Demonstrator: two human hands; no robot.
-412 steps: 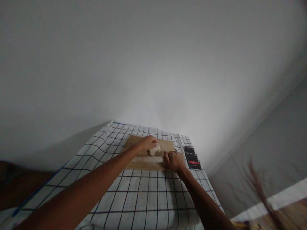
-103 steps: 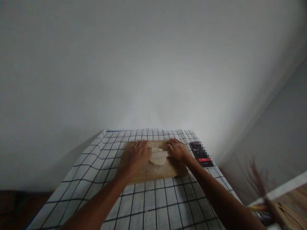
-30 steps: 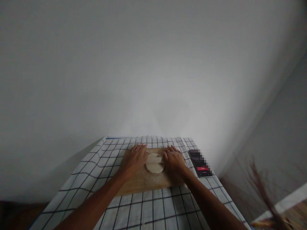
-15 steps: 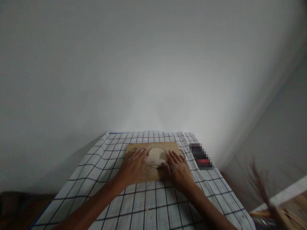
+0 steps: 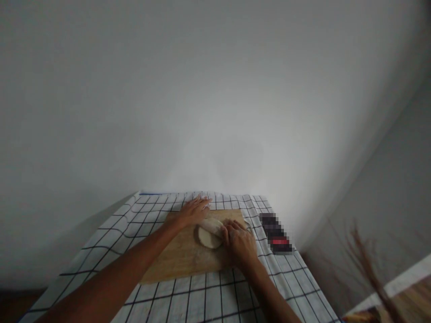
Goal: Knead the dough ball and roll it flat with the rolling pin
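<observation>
A round, flat piece of pale dough (image 5: 209,239) lies on a wooden board (image 5: 175,258). Across its far part runs a whitish, floured rolling pin (image 5: 212,225), slanting from far left to near right. My left hand (image 5: 195,209) lies over the pin's left end with its fingers stretched out toward the far edge of the board; its palm hides that end. The fingers of my right hand (image 5: 239,240) are curled over the pin's right end, beside the dough. Flour whitens the left fingertips.
Under the board is a white cloth with dark checks (image 5: 188,294), covering the table up to the wall (image 5: 215,112). A blurred-out dark and red object (image 5: 276,235) lies right of the board. Brown twigs (image 5: 368,264) stand at the lower right.
My left hand has moved farther away and the right hand has curled its fingers. The rolling pin has shifted to the dough's far side and tilted. The board appears turned and nearer.
</observation>
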